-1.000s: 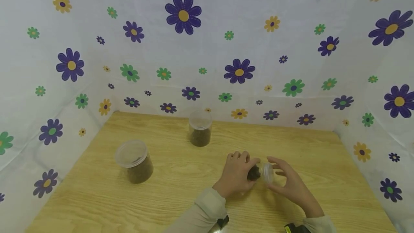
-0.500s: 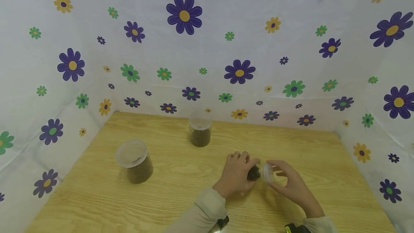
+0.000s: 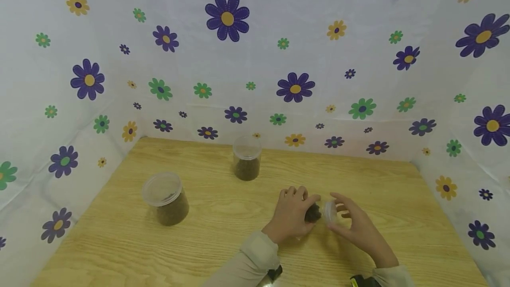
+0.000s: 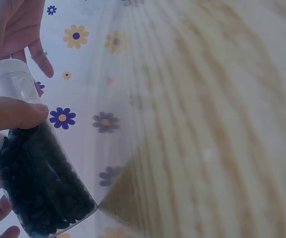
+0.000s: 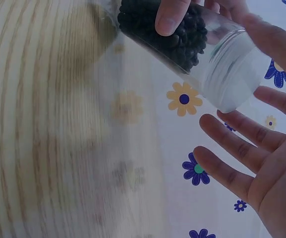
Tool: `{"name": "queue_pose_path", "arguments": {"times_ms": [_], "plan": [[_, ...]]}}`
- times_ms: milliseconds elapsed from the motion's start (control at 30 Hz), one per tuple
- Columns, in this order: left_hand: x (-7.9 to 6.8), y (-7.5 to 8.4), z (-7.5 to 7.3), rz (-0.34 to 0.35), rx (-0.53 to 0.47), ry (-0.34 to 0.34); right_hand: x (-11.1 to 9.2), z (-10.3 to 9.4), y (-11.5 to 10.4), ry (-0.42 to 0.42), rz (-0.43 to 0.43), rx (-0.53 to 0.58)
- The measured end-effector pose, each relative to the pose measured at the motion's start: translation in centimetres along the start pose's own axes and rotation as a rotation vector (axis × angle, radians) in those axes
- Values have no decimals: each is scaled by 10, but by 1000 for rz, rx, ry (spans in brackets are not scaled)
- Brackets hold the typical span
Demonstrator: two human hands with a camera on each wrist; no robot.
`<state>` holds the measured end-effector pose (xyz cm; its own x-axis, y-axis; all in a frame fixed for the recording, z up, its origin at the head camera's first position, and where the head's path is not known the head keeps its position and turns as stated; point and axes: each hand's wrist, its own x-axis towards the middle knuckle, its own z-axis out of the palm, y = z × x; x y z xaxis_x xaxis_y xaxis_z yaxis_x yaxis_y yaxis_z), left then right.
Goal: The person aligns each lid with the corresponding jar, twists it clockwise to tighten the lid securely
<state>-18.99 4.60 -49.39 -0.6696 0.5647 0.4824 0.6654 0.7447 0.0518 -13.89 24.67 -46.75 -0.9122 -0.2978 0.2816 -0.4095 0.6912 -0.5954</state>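
My left hand (image 3: 292,214) grips a clear plastic jar (image 5: 212,39), thumb and fingers round its body. Small black bean-like pieces (image 4: 38,183) fill the lower part of the jar. It is tipped on its side in the head view, its translucent screw lid (image 3: 330,213) pointing right. My right hand (image 3: 358,227) is cupped loosely at that lid, with the thumb at its edge. In the right wrist view the fingers (image 5: 242,148) are extended and spread just beyond the lid. The left palm hides much of the jar in the head view.
A lidded jar with dark contents (image 3: 171,209) stands on the wooden table (image 3: 207,251) at left. Another such jar (image 3: 247,169) stands farther back near the middle. White cloth with flower prints (image 3: 255,56) hangs around the table's back and sides.
The right hand's fingers closed in on the lid half a second ago and have now spread apart again. My left hand and the jar it holds stay in place.
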Motion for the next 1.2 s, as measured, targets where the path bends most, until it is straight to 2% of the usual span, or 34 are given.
{"name": "queue_pose_path", "arguments": {"times_ms": [400,600,1000,1200], "plan": [[0,0,2,5,23,9,0,-1,1,20,-87,11],[-6,0,3,15,19,21,-5,4,-3,34,-72,2],[-8,0,1,14,19,15,-6,7,-8,5,57,12],[-8,0,1,13,13,10,-7,6,-5,26,-10,13]]}}
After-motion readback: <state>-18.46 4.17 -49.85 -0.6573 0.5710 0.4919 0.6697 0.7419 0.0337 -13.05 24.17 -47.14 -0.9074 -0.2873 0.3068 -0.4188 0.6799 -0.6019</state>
